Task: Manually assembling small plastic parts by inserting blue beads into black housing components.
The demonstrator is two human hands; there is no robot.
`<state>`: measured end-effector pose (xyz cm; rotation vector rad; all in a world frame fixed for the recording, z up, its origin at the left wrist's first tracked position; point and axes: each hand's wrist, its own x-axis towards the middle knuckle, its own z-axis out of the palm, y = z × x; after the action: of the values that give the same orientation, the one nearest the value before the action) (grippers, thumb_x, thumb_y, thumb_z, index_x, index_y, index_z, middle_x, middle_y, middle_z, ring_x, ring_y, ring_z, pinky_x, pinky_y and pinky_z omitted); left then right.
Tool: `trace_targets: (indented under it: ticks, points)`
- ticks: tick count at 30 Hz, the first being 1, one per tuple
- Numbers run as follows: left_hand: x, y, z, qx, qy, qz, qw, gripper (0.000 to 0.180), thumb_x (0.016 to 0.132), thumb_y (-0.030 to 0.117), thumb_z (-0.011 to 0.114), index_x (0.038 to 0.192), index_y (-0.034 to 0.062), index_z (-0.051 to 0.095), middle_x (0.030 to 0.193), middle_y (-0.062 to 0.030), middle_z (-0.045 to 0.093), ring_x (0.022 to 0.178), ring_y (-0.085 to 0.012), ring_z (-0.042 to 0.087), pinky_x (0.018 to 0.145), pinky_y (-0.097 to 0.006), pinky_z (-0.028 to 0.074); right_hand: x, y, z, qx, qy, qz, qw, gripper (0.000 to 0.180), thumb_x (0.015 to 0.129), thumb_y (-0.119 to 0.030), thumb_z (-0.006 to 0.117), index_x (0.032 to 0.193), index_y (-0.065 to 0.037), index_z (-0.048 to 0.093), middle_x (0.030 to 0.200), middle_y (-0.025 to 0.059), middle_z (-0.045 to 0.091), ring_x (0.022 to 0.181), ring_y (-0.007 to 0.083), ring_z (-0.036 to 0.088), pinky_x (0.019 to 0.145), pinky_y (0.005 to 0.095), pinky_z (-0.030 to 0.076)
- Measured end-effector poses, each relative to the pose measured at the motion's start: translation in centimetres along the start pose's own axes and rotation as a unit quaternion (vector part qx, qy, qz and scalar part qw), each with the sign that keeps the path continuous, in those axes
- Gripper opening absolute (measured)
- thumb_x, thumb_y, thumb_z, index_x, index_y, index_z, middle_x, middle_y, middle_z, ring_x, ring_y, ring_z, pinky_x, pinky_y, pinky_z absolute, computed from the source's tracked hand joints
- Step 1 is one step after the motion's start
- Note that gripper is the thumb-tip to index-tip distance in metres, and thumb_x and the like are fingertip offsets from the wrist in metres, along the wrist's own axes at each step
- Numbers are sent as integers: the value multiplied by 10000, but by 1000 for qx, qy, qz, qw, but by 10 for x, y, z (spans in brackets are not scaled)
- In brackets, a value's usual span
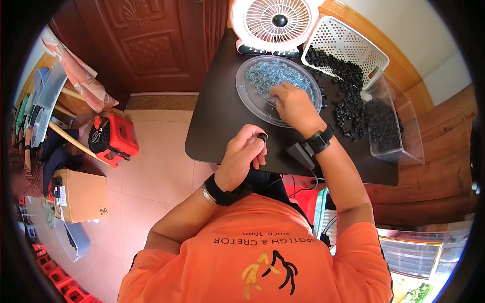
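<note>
My left hand is closed at the table's near edge, with a small black ring-shaped part held between thumb and fingers. Over a round clear plastic tray, my right hand reaches down with its fingers pinched together at the edge of a heap of small bluish translucent pieces. Whatever its fingertips grip is too small and too covered to make out. To the right of the tray lie many loose black parts, similar in colour to the one in my left hand.
A white perforated basket lies tipped at the back right, black parts spilling from it. Beside it stands a clear bin of black parts. A pink-white fan stands behind the tray. A cable runs from my right wrist strap.
</note>
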<state>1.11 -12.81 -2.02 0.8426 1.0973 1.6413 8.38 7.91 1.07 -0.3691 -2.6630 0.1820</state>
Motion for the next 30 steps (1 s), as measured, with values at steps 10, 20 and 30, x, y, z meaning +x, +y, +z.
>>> trace_targets:
  ticks: [10,20,30]
  points:
    - [-1,-4,9,98,-33,32,994,226,984,238,462,1075,34,495,803,-34,544,685,-99,531,595,-221,424,-62,-62,-48,547,-29,202,812,90,910,-21,577,975,13,629,870,43,641,790,105,605,721,250,491]
    - [-4,-7,25,108,-53,32,992,270,974,254,483,1041,-5,512,735,-15,524,647,-82,513,573,-224,425,-99,-82,-36,632,72,174,752,38,929,32,541,931,34,579,816,80,605,675,148,628,610,261,524]
    - [3,-11,33,19,-46,18,999,262,976,293,484,980,32,507,733,-37,546,631,-113,542,554,-226,421,-119,-64,-54,267,155,79,948,95,796,-63,697,883,-28,684,885,110,639,827,267,630,726,363,514]
